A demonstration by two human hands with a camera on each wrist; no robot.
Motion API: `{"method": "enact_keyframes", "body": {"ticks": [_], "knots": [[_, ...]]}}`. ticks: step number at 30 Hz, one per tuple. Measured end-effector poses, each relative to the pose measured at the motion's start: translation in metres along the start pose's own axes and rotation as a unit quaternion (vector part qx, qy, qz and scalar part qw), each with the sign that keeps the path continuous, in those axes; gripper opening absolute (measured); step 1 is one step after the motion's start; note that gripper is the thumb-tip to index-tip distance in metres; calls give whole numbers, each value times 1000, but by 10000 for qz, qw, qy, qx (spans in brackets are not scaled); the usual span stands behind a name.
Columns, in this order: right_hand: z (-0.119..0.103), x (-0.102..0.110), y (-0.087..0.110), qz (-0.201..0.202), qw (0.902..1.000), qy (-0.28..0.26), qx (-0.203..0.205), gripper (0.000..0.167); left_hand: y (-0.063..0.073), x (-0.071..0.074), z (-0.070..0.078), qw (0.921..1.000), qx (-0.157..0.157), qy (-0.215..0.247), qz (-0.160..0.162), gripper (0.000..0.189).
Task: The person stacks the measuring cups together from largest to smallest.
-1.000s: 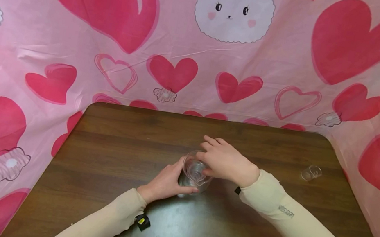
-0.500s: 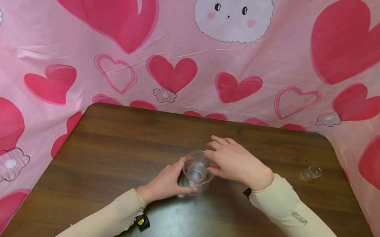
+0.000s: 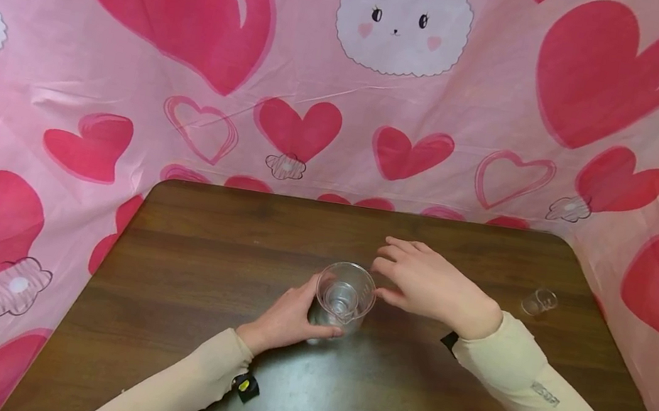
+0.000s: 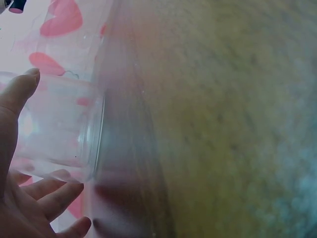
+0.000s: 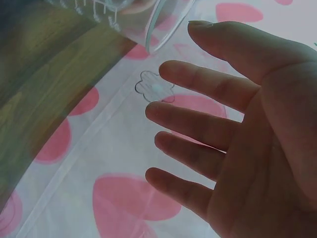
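Observation:
A clear beaker (image 3: 364, 302) with a wide rim stands upright on the wooden table; white graduation marks show on its wall in the right wrist view. Inside its mouth a smaller round clear vessel (image 3: 342, 298) is visible. My left hand (image 3: 288, 315) holds the beaker from the left, thumb on the near side and fingers round the far side. In the left wrist view the thumb (image 4: 21, 91) lies along the clear wall. Just right of the rim is my right hand (image 3: 429, 286), its fingers spread and relaxed, holding nothing.
A small clear beaker (image 3: 539, 303) stands on the right part of the brown table (image 3: 205, 214). Pink cloth (image 3: 481, 107) with red hearts and a white animal face hangs behind the table and along both sides.
My right hand has drawn back to the right, out of the beaker's mouth, uncovering the rim and the vessel inside. The left hand keeps its hold in the same place.

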State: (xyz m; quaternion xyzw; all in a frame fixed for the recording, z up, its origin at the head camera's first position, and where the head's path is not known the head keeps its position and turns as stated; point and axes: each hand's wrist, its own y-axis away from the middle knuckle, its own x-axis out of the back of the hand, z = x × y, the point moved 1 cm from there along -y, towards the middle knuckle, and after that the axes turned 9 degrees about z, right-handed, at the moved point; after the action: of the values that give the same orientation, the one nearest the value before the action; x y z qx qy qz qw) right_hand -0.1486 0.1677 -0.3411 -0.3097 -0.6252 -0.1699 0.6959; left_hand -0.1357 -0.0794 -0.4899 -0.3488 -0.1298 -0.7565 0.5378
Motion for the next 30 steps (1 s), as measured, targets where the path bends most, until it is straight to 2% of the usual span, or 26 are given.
{"method": "enact_keyframes", "body": {"ticks": [13,24,30], "knots": [[17,11,17,-23,9997,27,-240,26,-6,3,2,10000,61,20,-18,100],[24,10,37,-74,9988,-55,-472,26,6,1,0,9999,125,17,-82,100],[35,12,45,-37,9978,-58,-660,25,5,2,1,9999,134,60,-68,99]]}}
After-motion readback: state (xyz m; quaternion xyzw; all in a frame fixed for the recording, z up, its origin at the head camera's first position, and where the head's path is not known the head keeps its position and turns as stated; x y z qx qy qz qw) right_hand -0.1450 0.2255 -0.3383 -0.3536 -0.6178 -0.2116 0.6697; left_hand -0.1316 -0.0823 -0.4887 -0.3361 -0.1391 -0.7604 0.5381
